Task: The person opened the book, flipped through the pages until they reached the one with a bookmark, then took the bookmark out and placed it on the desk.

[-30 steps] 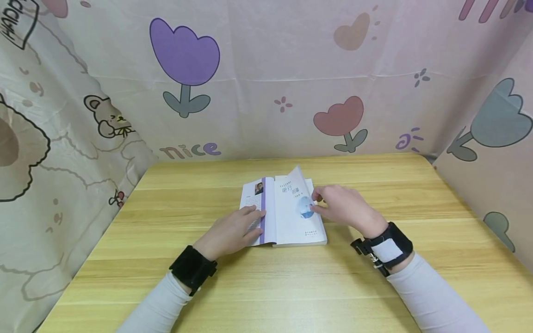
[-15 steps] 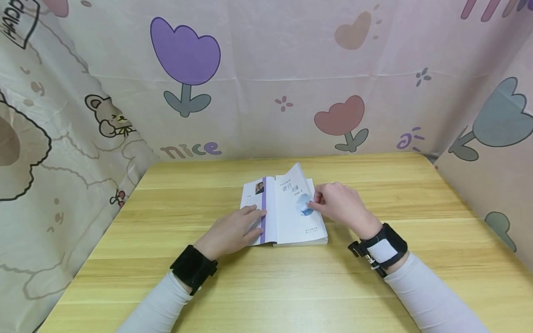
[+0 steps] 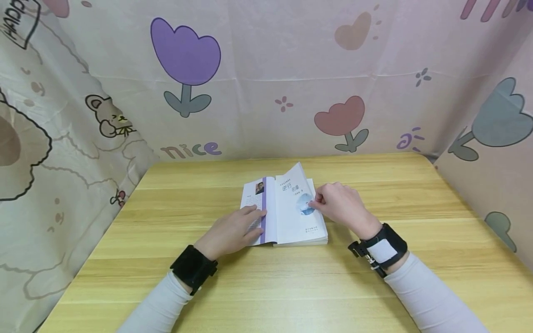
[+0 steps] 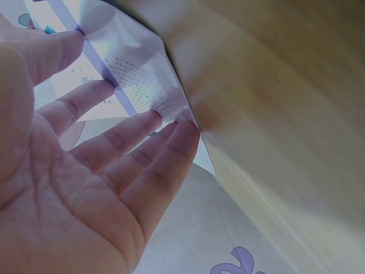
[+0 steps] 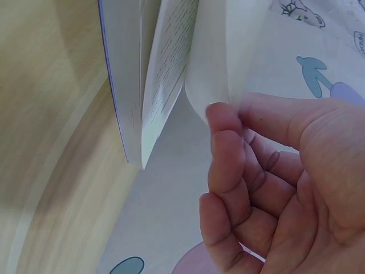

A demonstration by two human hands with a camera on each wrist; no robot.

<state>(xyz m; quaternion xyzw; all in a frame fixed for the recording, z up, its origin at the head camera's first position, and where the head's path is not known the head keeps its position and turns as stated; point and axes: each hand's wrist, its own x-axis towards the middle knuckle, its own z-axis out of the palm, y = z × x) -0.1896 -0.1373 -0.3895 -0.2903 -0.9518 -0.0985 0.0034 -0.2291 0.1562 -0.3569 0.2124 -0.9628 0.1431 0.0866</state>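
An open book (image 3: pixel 291 231) lies on the wooden table, its inside cover flap (image 3: pixel 269 194) with a purple stripe and small portrait on the left. My left hand (image 3: pixel 233 231) rests on that flap with fingers spread and fairly straight; in the left wrist view the fingertips touch the printed flap (image 4: pixel 142 85). On the right, my right hand (image 3: pixel 343 206) pinches the outer edge of the title page (image 3: pixel 297 185), which bears a blue round picture and is lifted at its top corner. The right wrist view shows the page (image 5: pixel 214 63) held between thumb and forefinger, raised off the pages (image 5: pixel 165 74) beneath.
The light wooden table (image 3: pixel 266 286) extends around the book. A patterned cloth (image 3: pixel 258 60) with flowers and hearts hangs behind it and along both sides. Black straps (image 3: pixel 193 268) are on both wrists.
My right hand has shifted slightly left and its fingers have closed on the page edge. The page's top corner has risen a little. My left hand stays in place.
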